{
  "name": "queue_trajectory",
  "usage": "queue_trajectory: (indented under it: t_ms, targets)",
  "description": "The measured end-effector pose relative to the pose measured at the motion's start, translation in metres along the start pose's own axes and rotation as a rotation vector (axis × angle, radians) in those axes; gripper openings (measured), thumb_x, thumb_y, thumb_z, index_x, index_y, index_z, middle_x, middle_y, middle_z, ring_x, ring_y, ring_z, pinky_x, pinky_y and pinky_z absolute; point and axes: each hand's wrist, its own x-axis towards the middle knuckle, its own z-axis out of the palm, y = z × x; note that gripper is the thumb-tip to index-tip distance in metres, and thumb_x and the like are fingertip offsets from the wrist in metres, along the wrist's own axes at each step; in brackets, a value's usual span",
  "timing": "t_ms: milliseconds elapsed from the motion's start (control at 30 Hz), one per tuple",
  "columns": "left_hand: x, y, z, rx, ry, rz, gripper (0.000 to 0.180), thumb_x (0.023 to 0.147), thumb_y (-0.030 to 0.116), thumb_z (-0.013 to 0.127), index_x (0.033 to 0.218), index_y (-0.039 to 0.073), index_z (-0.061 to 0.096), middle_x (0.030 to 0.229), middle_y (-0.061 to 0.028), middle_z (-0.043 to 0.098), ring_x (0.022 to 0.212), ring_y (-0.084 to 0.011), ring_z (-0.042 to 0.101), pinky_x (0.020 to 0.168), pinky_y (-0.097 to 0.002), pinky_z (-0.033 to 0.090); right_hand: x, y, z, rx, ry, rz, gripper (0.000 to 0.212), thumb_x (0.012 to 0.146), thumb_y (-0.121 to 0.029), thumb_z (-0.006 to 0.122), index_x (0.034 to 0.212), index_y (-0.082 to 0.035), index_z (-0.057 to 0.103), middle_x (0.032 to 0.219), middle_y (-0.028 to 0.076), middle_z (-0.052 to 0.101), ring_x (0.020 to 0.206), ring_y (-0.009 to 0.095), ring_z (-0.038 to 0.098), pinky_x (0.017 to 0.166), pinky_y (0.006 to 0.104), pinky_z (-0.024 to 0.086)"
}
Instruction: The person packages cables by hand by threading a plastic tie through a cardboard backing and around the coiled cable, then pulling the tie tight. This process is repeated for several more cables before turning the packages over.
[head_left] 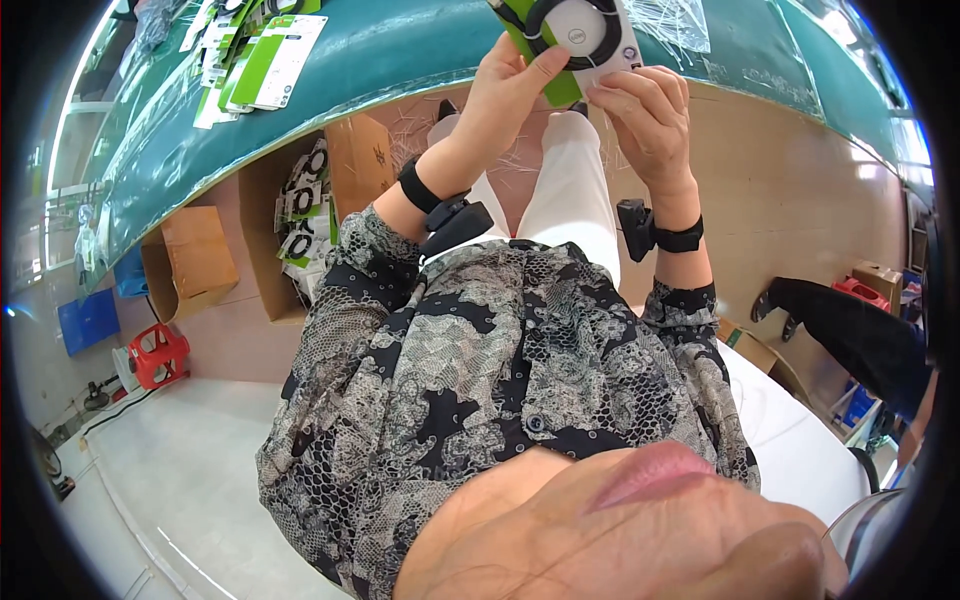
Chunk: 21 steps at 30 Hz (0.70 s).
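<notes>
At the table's near edge I hold up a pair of black-and-white headphones [588, 33] mounted on a green and white card [560, 90]. A thin white tie or strand crosses the ear cup. My left hand [505, 95] grips the card's left side, its thumb pressed by the ear cup. Closed at the lower right corner of the card is my right hand [648, 118], fingers bent together against it. Whether those fingers also pinch a tie is too small to tell. The top of the headphones is cut off by the picture's upper edge.
Green and white cards [272, 62] lie piled on the green-covered table [390, 45] at left; clear thin strips [672, 22] lie at right. Below stands a carton [262, 235] of packaged headphones. A red stool [158, 356] is at left; another person's dark-clothed leg [840, 320] is at right.
</notes>
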Motion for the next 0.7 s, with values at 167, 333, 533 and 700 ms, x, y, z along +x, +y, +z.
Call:
queue_trajectory:
  t_ms: [167,333,533,700]
  targets:
    - [-0.003,0.001,0.004,0.134,0.005,0.149,0.031,0.093,0.014,0.056,0.121,0.005,0.045,0.107,-0.0050,0.061,0.093,-0.0124,0.061,0.078,-0.0245,0.053,0.005,-0.010,0.006,0.062,-0.016,0.034,0.027,0.070,0.004,0.066,0.093,-0.007,0.064,0.103,0.004,0.063,0.087,0.024,0.059,0.076,0.0336,0.048]
    - [-0.007,0.000,0.007,0.093,-0.025,0.140,0.030,0.094,0.009,0.053,0.122,0.004,0.043,0.110,-0.0074,0.059,0.095,-0.0154,0.061,0.081,-0.0309,0.055,0.006,-0.012,0.012,0.099,-0.010,0.073,0.021,0.073,0.006,0.063,0.092,-0.004,0.060,0.106,0.008,0.063,0.085,0.027,0.060,0.074,0.0352,0.050]
    - [-0.012,0.002,0.007,-0.024,-0.137,0.002,0.031,0.094,0.000,0.045,0.125,0.002,0.041,0.114,-0.0110,0.057,0.099,-0.0203,0.061,0.083,-0.0400,0.057,0.007,-0.011,0.008,0.075,0.013,0.118,0.017,0.076,0.007,0.060,0.089,-0.001,0.054,0.103,0.011,0.063,0.085,0.028,0.061,0.072,0.0350,0.051]
    - [-0.011,0.001,0.003,-0.080,-0.118,-0.057,0.033,0.094,-0.002,0.042,0.127,0.003,0.041,0.114,-0.0110,0.057,0.102,-0.0211,0.060,0.083,-0.0388,0.057,0.003,-0.007,0.010,0.086,-0.029,0.153,0.017,0.077,0.008,0.060,0.090,-0.001,0.053,0.099,0.011,0.063,0.085,0.028,0.060,0.071,0.0343,0.051]
